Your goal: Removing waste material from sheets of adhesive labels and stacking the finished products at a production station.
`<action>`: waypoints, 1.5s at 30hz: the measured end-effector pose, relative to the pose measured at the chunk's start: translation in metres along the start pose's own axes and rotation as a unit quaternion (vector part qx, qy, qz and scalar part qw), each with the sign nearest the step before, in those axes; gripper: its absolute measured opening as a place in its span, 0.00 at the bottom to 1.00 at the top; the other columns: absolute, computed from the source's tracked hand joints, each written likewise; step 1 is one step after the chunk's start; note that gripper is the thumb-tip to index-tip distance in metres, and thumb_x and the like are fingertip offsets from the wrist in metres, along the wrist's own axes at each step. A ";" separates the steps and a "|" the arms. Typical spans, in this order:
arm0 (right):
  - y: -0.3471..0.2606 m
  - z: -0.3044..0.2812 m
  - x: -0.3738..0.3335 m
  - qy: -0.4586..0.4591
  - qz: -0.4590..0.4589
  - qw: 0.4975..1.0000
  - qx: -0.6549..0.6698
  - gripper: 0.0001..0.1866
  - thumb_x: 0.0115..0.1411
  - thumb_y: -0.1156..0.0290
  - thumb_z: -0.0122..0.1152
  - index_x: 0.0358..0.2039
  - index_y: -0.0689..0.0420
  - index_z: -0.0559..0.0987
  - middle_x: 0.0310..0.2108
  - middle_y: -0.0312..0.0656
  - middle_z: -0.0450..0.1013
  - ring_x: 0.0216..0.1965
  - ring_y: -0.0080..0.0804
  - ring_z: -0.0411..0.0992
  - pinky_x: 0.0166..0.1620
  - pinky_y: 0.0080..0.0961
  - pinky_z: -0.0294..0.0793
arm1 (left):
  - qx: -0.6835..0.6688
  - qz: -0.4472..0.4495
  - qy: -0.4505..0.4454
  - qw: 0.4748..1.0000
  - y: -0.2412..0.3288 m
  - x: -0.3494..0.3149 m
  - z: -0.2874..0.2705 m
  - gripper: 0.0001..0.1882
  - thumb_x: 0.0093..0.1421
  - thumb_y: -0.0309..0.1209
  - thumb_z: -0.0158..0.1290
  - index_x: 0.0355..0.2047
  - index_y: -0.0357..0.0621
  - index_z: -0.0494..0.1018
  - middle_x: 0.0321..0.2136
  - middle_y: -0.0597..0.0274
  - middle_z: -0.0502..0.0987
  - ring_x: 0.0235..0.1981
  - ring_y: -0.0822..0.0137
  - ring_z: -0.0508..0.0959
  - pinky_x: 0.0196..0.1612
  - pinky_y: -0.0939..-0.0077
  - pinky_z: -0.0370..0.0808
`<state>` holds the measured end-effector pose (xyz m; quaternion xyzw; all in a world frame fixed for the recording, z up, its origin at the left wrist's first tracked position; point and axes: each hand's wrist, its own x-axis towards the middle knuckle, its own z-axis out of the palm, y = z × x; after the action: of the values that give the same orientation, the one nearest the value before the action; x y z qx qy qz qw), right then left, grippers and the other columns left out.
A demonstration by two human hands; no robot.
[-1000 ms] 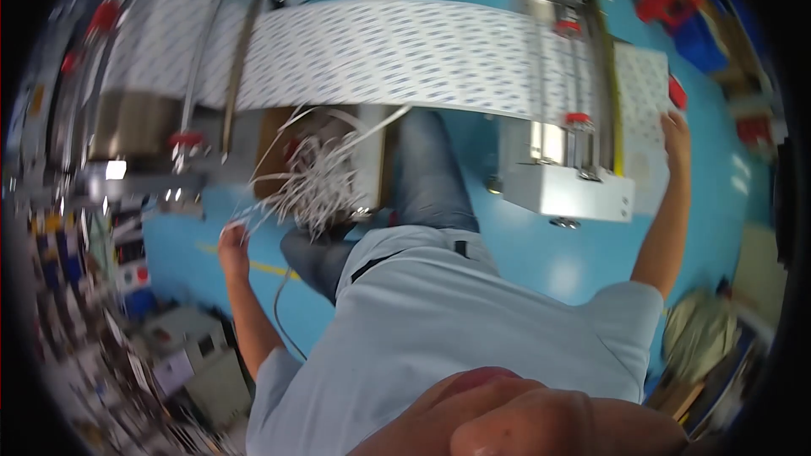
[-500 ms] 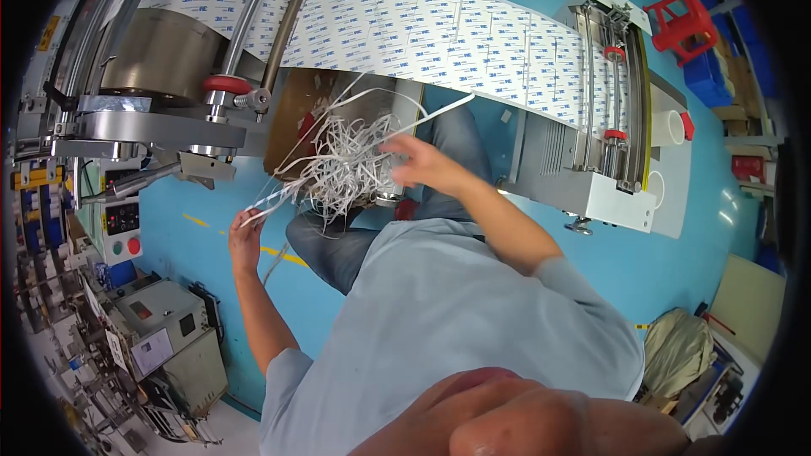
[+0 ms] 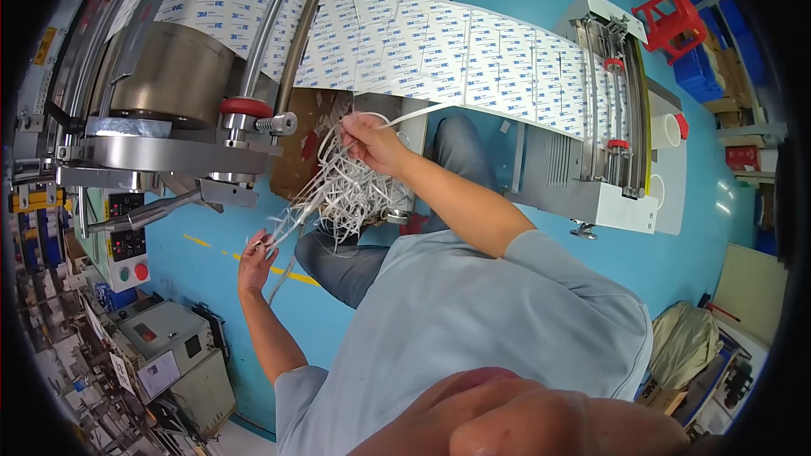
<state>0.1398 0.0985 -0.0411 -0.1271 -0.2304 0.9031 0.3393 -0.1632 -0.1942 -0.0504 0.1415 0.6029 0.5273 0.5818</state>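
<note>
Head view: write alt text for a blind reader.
A person's right hand grips the top of a tangled heap of white strips, while the left hand holds a few trailing from its left side. Beyond, a white sheet with blue print stretches between metal bars.

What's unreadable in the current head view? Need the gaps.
- Bottom of the brown box, head view: hidden under the tangle of white strips.
- How many strips the left hand holds, head view: too thin and overlapping to count.
- What the right hand has in its grip, head view: its own fingers cover it.
- Upper-left run of the printed sheet, head view: cut off by the top edge.
</note>
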 end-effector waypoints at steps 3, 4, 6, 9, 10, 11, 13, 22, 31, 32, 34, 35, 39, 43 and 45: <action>-0.001 -0.011 -0.003 0.027 -0.015 0.998 0.057 0.11 0.61 0.60 0.53 0.29 0.54 0.72 0.19 0.32 0.68 0.17 0.19 0.66 0.22 0.13 0.67 | -0.050 0.046 -0.039 0.997 0.016 0.003 0.003 0.36 0.50 0.31 0.58 0.59 0.48 0.57 0.49 0.62 0.69 0.50 0.65 0.69 0.54 0.60 0.64; -0.001 -0.012 -0.004 0.056 0.000 0.998 0.036 0.11 0.61 0.59 0.53 0.28 0.53 0.71 0.18 0.31 0.66 0.17 0.20 0.66 0.23 0.15 0.67 | -0.062 0.055 -0.054 0.995 0.019 0.006 -0.003 0.40 0.49 0.31 0.59 0.61 0.49 0.52 0.53 0.60 0.66 0.51 0.64 0.68 0.55 0.60 0.62; -0.001 -0.014 -0.010 0.066 0.002 0.997 0.040 0.11 0.61 0.59 0.53 0.28 0.53 0.71 0.18 0.31 0.66 0.18 0.20 0.66 0.23 0.15 0.68 | -0.076 0.073 -0.075 0.992 0.018 0.008 0.004 0.41 0.50 0.33 0.59 0.62 0.50 0.51 0.53 0.60 0.65 0.52 0.63 0.67 0.56 0.59 0.61; -0.007 -0.014 -0.018 0.096 0.008 0.995 -0.014 0.13 0.60 0.56 0.54 0.29 0.52 0.72 0.22 0.31 0.67 0.20 0.19 0.66 0.24 0.16 0.68 | -0.144 0.136 -0.100 0.975 0.009 0.008 0.019 0.42 0.50 0.38 0.60 0.62 0.54 0.50 0.55 0.58 0.63 0.54 0.62 0.65 0.57 0.58 0.60; -0.003 -0.009 -0.022 0.146 0.015 0.988 -0.038 0.13 0.59 0.55 0.54 0.29 0.52 0.72 0.23 0.31 0.67 0.20 0.19 0.66 0.24 0.16 0.68 | -0.198 0.181 -0.103 0.958 0.005 0.008 0.024 0.42 0.51 0.42 0.59 0.63 0.56 0.50 0.56 0.58 0.62 0.55 0.61 0.64 0.57 0.57 0.59; 0.008 -0.010 -0.021 0.117 0.019 0.989 -0.093 0.15 0.60 0.53 0.53 0.29 0.52 0.72 0.23 0.31 0.68 0.20 0.18 0.66 0.24 0.15 0.68 | -0.250 0.239 -0.106 0.932 0.000 0.008 0.025 0.40 0.50 0.46 0.58 0.61 0.55 0.54 0.54 0.54 0.65 0.55 0.61 0.64 0.57 0.55 0.58; 0.024 -0.006 -0.007 0.105 0.019 0.984 -0.145 0.17 0.60 0.52 0.52 0.28 0.53 0.71 0.24 0.31 0.68 0.19 0.18 0.66 0.23 0.15 0.66 | -0.301 0.236 -0.085 0.920 0.000 0.015 0.032 0.38 0.51 0.49 0.57 0.60 0.54 0.56 0.53 0.55 0.66 0.54 0.61 0.64 0.57 0.55 0.58; 0.054 0.020 0.044 0.041 0.111 0.923 -0.366 0.10 0.57 0.63 0.57 0.23 0.55 0.73 0.18 0.30 0.68 0.19 0.16 0.65 0.23 0.16 0.64 | 0.457 0.336 0.126 0.813 0.053 0.048 0.184 0.30 0.48 0.35 0.61 0.51 0.39 0.65 0.44 0.55 0.70 0.46 0.59 0.70 0.50 0.69 0.64; 0.059 -0.020 0.014 -0.088 -0.040 0.858 -0.504 0.16 0.53 0.69 0.57 0.43 0.57 0.72 0.37 0.39 0.71 0.38 0.29 0.70 0.41 0.23 0.70 | 0.615 0.326 0.030 0.717 0.046 0.100 0.297 0.24 0.48 0.42 0.58 0.40 0.36 0.73 0.33 0.50 0.76 0.38 0.54 0.75 0.42 0.63 0.69; 0.057 -0.025 0.010 -0.094 -0.058 0.823 -0.557 0.17 0.53 0.70 0.57 0.44 0.57 0.72 0.38 0.39 0.71 0.39 0.30 0.70 0.42 0.22 0.70 | 0.613 0.272 0.030 0.741 0.046 0.104 0.296 0.21 0.49 0.40 0.57 0.38 0.36 0.74 0.30 0.49 0.77 0.35 0.55 0.77 0.39 0.65 0.71; 0.055 -0.035 -0.001 -0.057 0.037 0.916 -0.396 0.19 0.50 0.73 0.61 0.45 0.56 0.71 0.40 0.37 0.70 0.40 0.27 0.70 0.41 0.22 0.71 | 0.516 0.257 0.030 0.816 0.042 0.109 0.288 0.19 0.51 0.39 0.56 0.36 0.35 0.75 0.27 0.50 0.77 0.32 0.59 0.77 0.36 0.70 0.71; 0.051 -0.042 -0.007 -0.060 0.039 0.915 -0.396 0.19 0.50 0.73 0.61 0.45 0.56 0.71 0.40 0.37 0.70 0.40 0.27 0.70 0.41 0.22 0.71 | 0.410 0.237 0.032 0.880 0.041 0.109 0.282 0.17 0.52 0.37 0.55 0.34 0.34 0.75 0.24 0.51 0.77 0.29 0.62 0.78 0.33 0.74 0.72; 0.018 -0.068 -0.036 0.009 0.132 0.959 -0.251 0.19 0.49 0.75 0.65 0.43 0.56 0.72 0.39 0.33 0.70 0.35 0.18 0.68 0.34 0.16 0.69 | 0.349 0.197 0.029 0.916 0.052 0.094 0.272 0.12 0.56 0.32 0.52 0.35 0.35 0.75 0.24 0.63 0.77 0.25 0.78 0.73 0.28 0.84 0.67; -0.007 -0.077 -0.042 0.001 0.091 0.912 -0.399 0.21 0.48 0.75 0.66 0.43 0.56 0.72 0.40 0.33 0.70 0.37 0.19 0.68 0.38 0.18 0.70 | 0.207 0.248 0.004 0.946 0.040 0.100 0.242 0.11 0.57 0.29 0.53 0.37 0.34 0.75 0.26 0.66 0.77 0.27 0.80 0.72 0.32 0.87 0.67; -0.012 -0.062 -0.037 -0.001 0.110 0.916 -0.387 0.27 0.48 0.76 0.66 0.49 0.57 0.69 0.44 0.34 0.69 0.38 0.19 0.68 0.41 0.19 0.70 | 0.211 0.204 -0.002 0.956 0.038 0.095 0.246 0.10 0.57 0.28 0.52 0.36 0.35 0.75 0.26 0.68 0.76 0.28 0.81 0.71 0.32 0.87 0.66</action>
<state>0.1980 0.1018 -0.0858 -0.2721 -0.5464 0.7754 0.1619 0.0028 0.0117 -0.0152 0.3817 0.6573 0.4953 0.4205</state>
